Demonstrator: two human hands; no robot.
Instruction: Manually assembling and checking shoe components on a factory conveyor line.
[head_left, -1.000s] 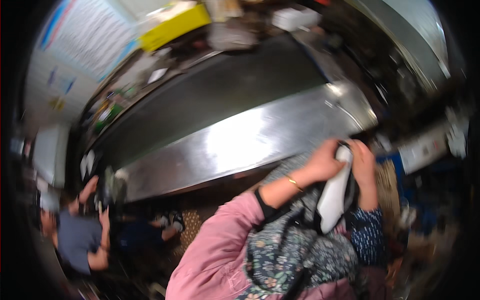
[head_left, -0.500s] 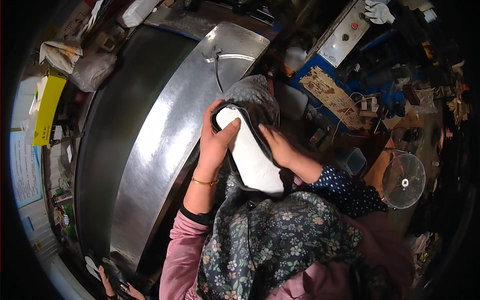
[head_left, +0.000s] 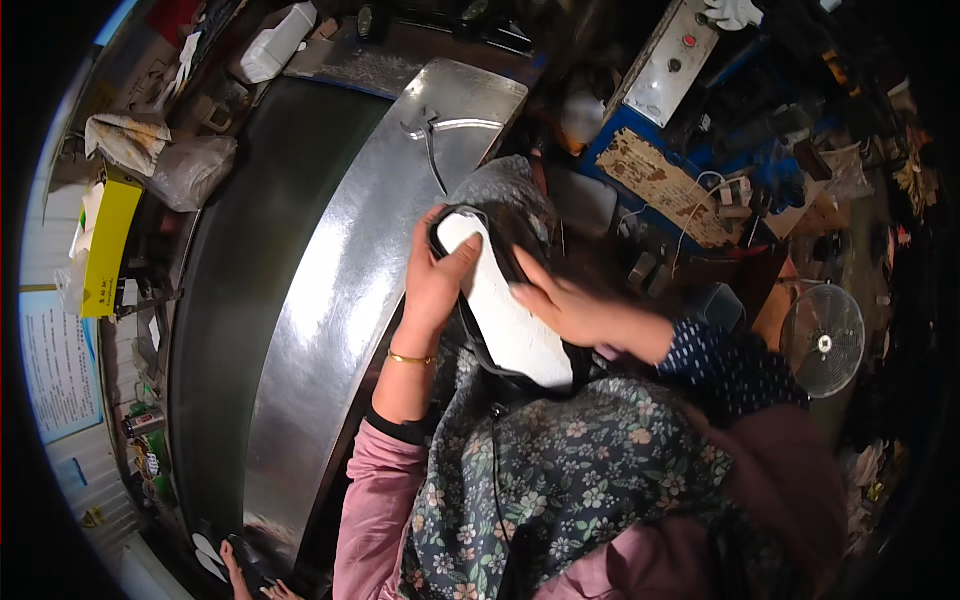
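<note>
A black shoe upper, bottom side up, surrounds a long white insole [head_left: 515, 330] in front of my body. My left hand [head_left: 432, 285] wraps the upper's far left end, its thumb pressed on the white face. Along the right edge, my right hand [head_left: 575, 310] grips the black rim, one fingertip resting on the white insole; its other fingers are partly hidden and slightly blurred. Beyond the shoe, metal pincers [head_left: 432, 150] lie with handles spread on a shiny metal strip [head_left: 310, 270].
Left of the metal strip runs a dark belt [head_left: 225, 300]. A yellow box [head_left: 112, 245], a plastic bag [head_left: 195, 172] and a cloth [head_left: 128, 142] sit at the left. To the right are a control panel [head_left: 672, 65] and a round fan [head_left: 822, 342]. Another person's hand [head_left: 235, 570] shows at lower left.
My right hand has shifted over the shoe's right edge, a fingertip coming onto the white insole. My left hand keeps its hold. The whole view has turned slightly.
</note>
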